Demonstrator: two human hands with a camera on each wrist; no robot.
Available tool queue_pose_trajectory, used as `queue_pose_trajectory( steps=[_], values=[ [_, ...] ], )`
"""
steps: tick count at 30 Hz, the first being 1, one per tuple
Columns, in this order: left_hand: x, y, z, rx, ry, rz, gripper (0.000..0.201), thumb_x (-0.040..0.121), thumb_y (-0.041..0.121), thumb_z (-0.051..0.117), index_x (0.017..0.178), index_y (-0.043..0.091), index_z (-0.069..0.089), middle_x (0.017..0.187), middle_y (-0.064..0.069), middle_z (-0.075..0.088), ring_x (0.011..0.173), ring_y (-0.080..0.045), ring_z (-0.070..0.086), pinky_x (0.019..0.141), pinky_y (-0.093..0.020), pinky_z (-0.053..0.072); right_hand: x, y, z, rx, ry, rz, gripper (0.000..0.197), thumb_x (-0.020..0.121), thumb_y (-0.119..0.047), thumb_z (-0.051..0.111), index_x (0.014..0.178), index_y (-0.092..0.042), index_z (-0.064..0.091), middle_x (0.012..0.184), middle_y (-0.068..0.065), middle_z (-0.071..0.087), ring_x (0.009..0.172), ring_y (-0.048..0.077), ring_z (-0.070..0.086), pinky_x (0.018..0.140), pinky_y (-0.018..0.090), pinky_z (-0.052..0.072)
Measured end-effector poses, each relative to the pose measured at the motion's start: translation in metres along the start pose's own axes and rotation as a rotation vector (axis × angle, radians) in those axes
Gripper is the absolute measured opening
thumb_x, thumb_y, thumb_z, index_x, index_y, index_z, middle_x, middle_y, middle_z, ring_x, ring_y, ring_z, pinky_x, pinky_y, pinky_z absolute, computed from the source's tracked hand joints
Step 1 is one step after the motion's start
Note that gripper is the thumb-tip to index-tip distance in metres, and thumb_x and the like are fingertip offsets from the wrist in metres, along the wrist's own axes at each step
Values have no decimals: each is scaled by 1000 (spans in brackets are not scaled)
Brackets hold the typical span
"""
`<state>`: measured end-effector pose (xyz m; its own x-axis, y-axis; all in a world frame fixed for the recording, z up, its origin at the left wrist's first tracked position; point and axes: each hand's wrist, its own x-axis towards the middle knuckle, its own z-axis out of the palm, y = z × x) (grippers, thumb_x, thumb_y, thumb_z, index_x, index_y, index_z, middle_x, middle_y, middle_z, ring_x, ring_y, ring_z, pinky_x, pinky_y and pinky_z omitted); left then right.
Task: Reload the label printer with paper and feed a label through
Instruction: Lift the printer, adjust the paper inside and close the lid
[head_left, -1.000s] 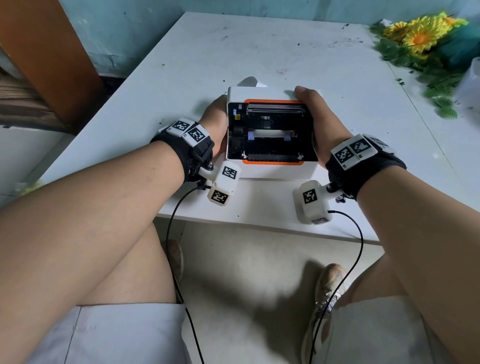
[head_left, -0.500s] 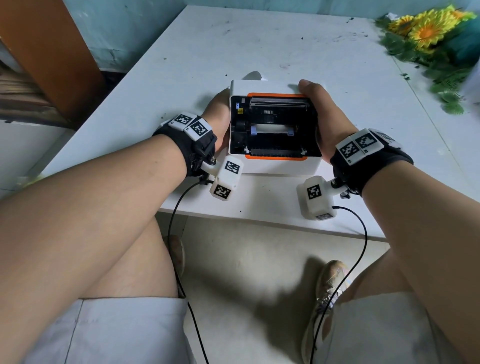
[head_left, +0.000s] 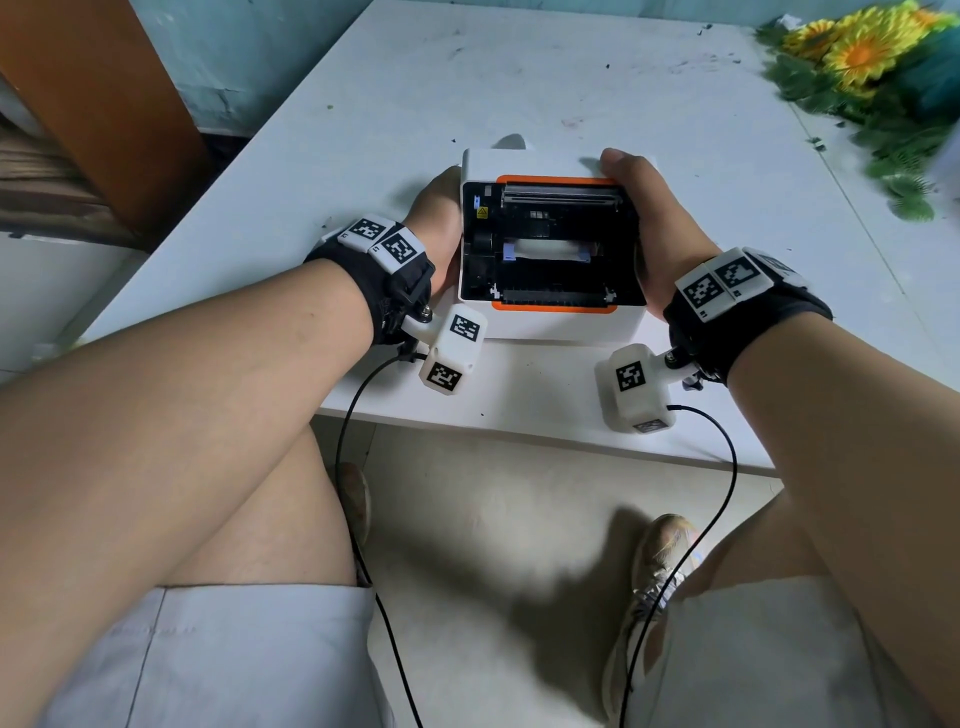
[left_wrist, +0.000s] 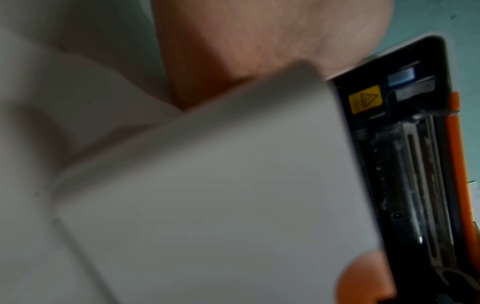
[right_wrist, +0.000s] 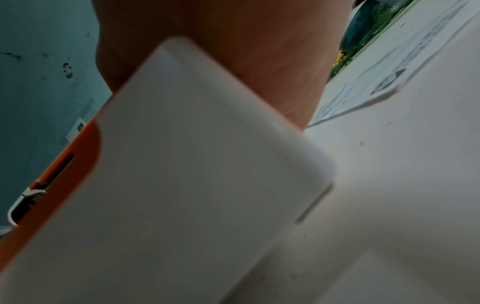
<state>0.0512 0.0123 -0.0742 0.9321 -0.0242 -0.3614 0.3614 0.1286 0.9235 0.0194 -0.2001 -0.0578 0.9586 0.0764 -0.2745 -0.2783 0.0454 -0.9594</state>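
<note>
A white label printer (head_left: 550, 325) with orange trim stands near the table's front edge, its lid open and its black inside showing. A white strip of paper (head_left: 545, 250) lies across the inside between two blue guides. My left hand (head_left: 439, 218) grips the printer's left side, with the fingers hidden behind the body. My right hand (head_left: 649, 218) grips the right side, thumb over the back top edge. The left wrist view has my left hand (left_wrist: 259, 37) against the printer (left_wrist: 207, 195). The right wrist view has my right hand (right_wrist: 233, 41) against the printer (right_wrist: 182, 164).
The white table (head_left: 519, 78) stretches away behind the printer. Artificial yellow flowers (head_left: 862, 52) with green leaves lie at its far right corner. A brown wooden panel (head_left: 93, 104) stands to the left. My knees and feet are below the front edge.
Both hands keep the same hold on the printer's sides. Only the head view has drifted slightly.
</note>
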Motion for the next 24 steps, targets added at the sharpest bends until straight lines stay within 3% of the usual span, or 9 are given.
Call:
queue_pose_trajectory(
  steps=[2,6,9,12,16,20,22,24],
  values=[
    [-5,2,1,7,-8,-32,31,91,46,51,106,19,58,102,-15,59,86,-34,65,89,-55,61,0,0,1,-6,5,-3,51,81,-66,69,104,-21,76,114,11,81,101,32,80,95,45,63],
    [-11,2,3,-8,-37,-25,30,96,44,47,108,18,57,104,-15,58,82,-32,66,77,-48,64,-2,0,2,-1,3,-6,54,83,-66,68,108,-20,76,122,13,80,102,32,80,95,45,63],
    [-11,2,3,10,3,17,31,106,36,40,108,12,61,95,-14,65,70,-30,69,56,-35,63,-3,-1,2,-6,3,-9,52,86,-66,66,108,-21,76,127,14,77,101,31,80,95,43,63],
    [-11,2,4,8,14,33,33,108,31,38,99,11,62,87,-11,66,62,-25,68,48,-29,58,-3,-1,1,-19,-2,-8,53,84,-68,67,107,-21,77,123,13,79,97,29,80,92,42,63],
    [-10,2,4,5,14,59,28,107,30,39,99,11,58,90,-12,63,61,-26,66,51,-31,60,-1,0,1,-18,-4,-6,51,84,-68,66,103,-22,75,106,7,79,93,27,78,93,44,63],
    [-8,2,4,-8,10,58,25,106,32,41,104,12,56,90,-13,60,70,-29,64,56,-33,62,0,0,1,-34,13,-9,57,77,-72,68,103,-21,75,104,7,76,94,29,74,103,51,58],
    [-7,1,3,-16,7,45,24,105,34,42,105,14,56,94,-14,60,76,-30,65,59,-35,63,0,0,1,-32,14,-15,56,80,-71,67,104,-21,76,103,6,78,92,28,76,96,46,62],
    [-6,1,2,-15,0,45,28,106,35,42,105,13,59,91,-13,63,67,-29,69,60,-36,63,-1,0,1,-20,5,-19,53,84,-68,65,105,-21,75,103,6,79,91,26,78,85,38,63]
  ],
)
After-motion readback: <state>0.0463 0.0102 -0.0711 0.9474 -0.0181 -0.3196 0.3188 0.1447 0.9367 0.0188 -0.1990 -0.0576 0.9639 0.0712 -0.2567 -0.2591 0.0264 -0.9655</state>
